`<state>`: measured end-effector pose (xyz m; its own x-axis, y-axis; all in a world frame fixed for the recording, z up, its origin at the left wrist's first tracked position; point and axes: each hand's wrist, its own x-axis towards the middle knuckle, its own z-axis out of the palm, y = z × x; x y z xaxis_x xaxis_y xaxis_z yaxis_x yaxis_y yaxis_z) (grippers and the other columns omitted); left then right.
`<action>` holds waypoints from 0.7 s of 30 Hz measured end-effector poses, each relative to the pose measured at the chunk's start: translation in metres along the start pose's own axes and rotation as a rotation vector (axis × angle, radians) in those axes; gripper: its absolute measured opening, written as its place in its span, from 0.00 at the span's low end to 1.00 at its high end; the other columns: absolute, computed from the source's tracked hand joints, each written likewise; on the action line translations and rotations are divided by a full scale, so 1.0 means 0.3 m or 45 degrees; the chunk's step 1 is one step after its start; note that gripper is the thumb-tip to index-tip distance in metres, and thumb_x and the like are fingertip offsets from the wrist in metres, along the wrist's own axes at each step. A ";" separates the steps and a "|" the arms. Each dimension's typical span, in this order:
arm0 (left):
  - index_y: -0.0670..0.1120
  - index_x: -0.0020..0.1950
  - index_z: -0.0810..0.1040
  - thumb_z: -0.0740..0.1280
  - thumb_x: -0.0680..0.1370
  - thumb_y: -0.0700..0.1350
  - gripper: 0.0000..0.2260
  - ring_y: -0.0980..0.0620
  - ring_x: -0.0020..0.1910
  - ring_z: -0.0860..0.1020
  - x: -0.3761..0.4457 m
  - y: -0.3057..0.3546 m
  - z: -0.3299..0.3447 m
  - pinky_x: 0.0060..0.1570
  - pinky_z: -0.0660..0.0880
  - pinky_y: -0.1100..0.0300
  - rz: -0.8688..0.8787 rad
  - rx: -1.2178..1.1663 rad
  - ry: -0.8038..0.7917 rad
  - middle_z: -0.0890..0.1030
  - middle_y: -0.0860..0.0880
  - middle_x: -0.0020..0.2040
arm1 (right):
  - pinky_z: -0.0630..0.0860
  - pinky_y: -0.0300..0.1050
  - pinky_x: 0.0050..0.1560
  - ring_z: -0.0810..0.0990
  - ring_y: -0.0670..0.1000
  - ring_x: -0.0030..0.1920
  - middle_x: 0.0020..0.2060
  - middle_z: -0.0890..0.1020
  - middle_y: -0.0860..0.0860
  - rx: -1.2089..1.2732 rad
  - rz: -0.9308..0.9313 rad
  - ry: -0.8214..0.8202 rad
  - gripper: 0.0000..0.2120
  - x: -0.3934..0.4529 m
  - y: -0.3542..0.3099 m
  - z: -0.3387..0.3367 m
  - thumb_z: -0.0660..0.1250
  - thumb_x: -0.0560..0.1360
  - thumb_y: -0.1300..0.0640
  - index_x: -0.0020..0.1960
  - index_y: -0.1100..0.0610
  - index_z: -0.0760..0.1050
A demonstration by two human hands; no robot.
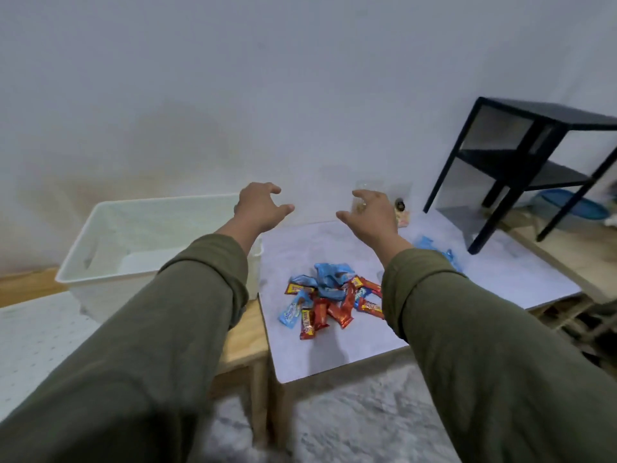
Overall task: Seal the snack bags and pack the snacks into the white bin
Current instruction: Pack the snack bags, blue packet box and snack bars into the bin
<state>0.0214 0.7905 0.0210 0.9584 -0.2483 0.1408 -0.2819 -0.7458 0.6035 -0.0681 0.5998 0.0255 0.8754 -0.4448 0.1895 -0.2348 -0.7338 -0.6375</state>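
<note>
A pile of small snack packets (329, 297) in blue, red and orange wrappers lies on the white tabletop (500, 279). The white bin (110, 235) stands to the left on a wooden stool, and it looks empty. Both arms in olive sleeves reach forward above the table. My left hand (262, 208) hovers over the bin's right rim, fingers spread, holding nothing. My right hand (369, 213) hangs in the air with fingers apart, just in front of a clear bag (365, 192) with brownish contents by the wall; whether it touches the bag is unclear.
A black two-shelf side table (521, 168) stands on the right end of the tabletop. A blue wrapper (430, 243) lies behind my right sleeve. A small dark object (399, 205) sits by the wall. Grey carpet covers the floor below.
</note>
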 end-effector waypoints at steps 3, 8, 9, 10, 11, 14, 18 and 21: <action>0.49 0.66 0.73 0.69 0.73 0.57 0.24 0.45 0.70 0.66 0.058 0.114 0.097 0.66 0.64 0.53 0.021 0.021 -0.047 0.71 0.46 0.69 | 0.68 0.52 0.67 0.69 0.55 0.67 0.67 0.70 0.55 0.010 0.032 0.031 0.27 0.062 0.105 -0.080 0.71 0.70 0.48 0.67 0.53 0.71; 0.49 0.66 0.72 0.69 0.74 0.57 0.24 0.46 0.70 0.66 0.159 0.273 0.239 0.65 0.65 0.53 0.087 0.026 -0.123 0.70 0.46 0.70 | 0.67 0.49 0.66 0.70 0.54 0.66 0.66 0.71 0.53 0.004 0.096 0.054 0.26 0.182 0.244 -0.150 0.71 0.70 0.50 0.67 0.51 0.71; 0.49 0.66 0.73 0.69 0.73 0.57 0.24 0.46 0.70 0.66 0.184 0.298 0.266 0.65 0.65 0.52 0.105 0.024 -0.137 0.70 0.46 0.70 | 0.68 0.51 0.67 0.70 0.54 0.66 0.66 0.71 0.52 0.013 0.104 0.059 0.26 0.207 0.264 -0.153 0.72 0.70 0.49 0.66 0.50 0.72; 0.49 0.66 0.73 0.69 0.73 0.57 0.24 0.46 0.70 0.66 0.212 0.320 0.294 0.66 0.65 0.52 0.118 0.022 -0.154 0.70 0.46 0.69 | 0.68 0.53 0.66 0.70 0.55 0.66 0.66 0.71 0.52 0.011 0.110 0.061 0.26 0.232 0.285 -0.155 0.72 0.69 0.49 0.66 0.49 0.72; 0.49 0.66 0.73 0.69 0.73 0.57 0.24 0.46 0.70 0.66 0.242 0.340 0.320 0.66 0.65 0.52 0.129 0.019 -0.168 0.71 0.46 0.69 | 0.69 0.54 0.66 0.71 0.55 0.65 0.66 0.71 0.52 0.002 0.114 0.063 0.26 0.262 0.305 -0.158 0.72 0.69 0.48 0.66 0.49 0.72; 0.49 0.66 0.73 0.69 0.73 0.56 0.23 0.46 0.70 0.67 0.347 0.393 0.396 0.65 0.65 0.52 0.155 -0.013 -0.197 0.71 0.47 0.69 | 0.67 0.52 0.67 0.70 0.55 0.66 0.67 0.70 0.52 -0.029 0.131 0.070 0.25 0.368 0.362 -0.170 0.71 0.71 0.50 0.66 0.49 0.72; 0.49 0.67 0.72 0.69 0.74 0.55 0.23 0.46 0.70 0.65 0.505 0.450 0.460 0.65 0.65 0.52 0.164 -0.051 -0.233 0.70 0.47 0.70 | 0.63 0.50 0.69 0.67 0.53 0.69 0.68 0.69 0.52 -0.061 0.125 0.064 0.25 0.533 0.422 -0.191 0.70 0.72 0.51 0.68 0.49 0.70; 0.49 0.67 0.71 0.68 0.75 0.55 0.23 0.45 0.71 0.64 0.607 0.484 0.500 0.65 0.65 0.52 0.148 -0.069 -0.252 0.69 0.45 0.70 | 0.63 0.47 0.68 0.66 0.53 0.69 0.69 0.68 0.52 -0.078 0.108 0.079 0.25 0.648 0.457 -0.210 0.69 0.73 0.51 0.68 0.49 0.69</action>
<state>0.1483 0.5443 0.0167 0.8905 -0.4513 0.0582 -0.3822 -0.6723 0.6340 0.0433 0.3805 0.0220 0.8237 -0.5363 0.1839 -0.3342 -0.7214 -0.6065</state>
